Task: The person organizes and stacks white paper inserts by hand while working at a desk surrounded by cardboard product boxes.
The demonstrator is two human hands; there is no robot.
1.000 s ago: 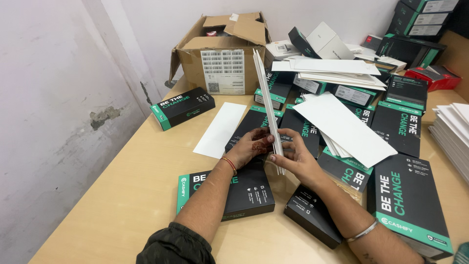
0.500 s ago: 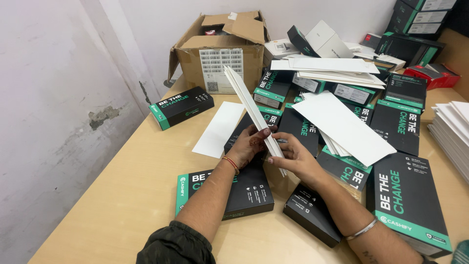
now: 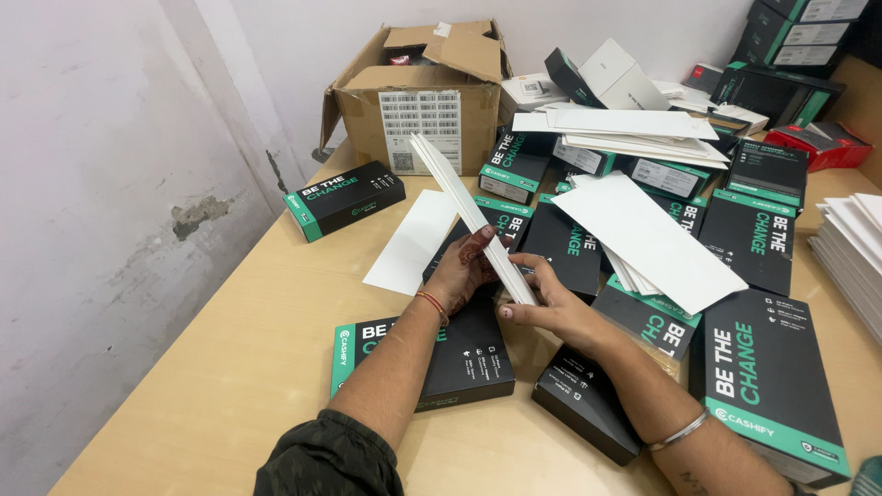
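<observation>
Both hands hold a thin stack of long white card sheets (image 3: 457, 197) edge-on, tilted up and to the left above the table. My left hand (image 3: 467, 266) grips the stack's left face near its lower end. My right hand (image 3: 542, 298) pinches the lower end from the right. Under the hands lie black-and-green flat boxes (image 3: 455, 354). A single white sheet (image 3: 409, 243) lies flat on the wooden table (image 3: 248, 367) just left of the hands.
An open cardboard carton (image 3: 418, 101) stands at the back. More black-and-green boxes (image 3: 344, 199) and loose white sheets (image 3: 652, 239) cover the right half. A stack of white sheets (image 3: 850, 248) sits at the right edge. A wall (image 3: 101, 184) runs along the left.
The stack of white sheets has tipped from nearly upright over to the left. Both hands kept their grip on its lower end.
</observation>
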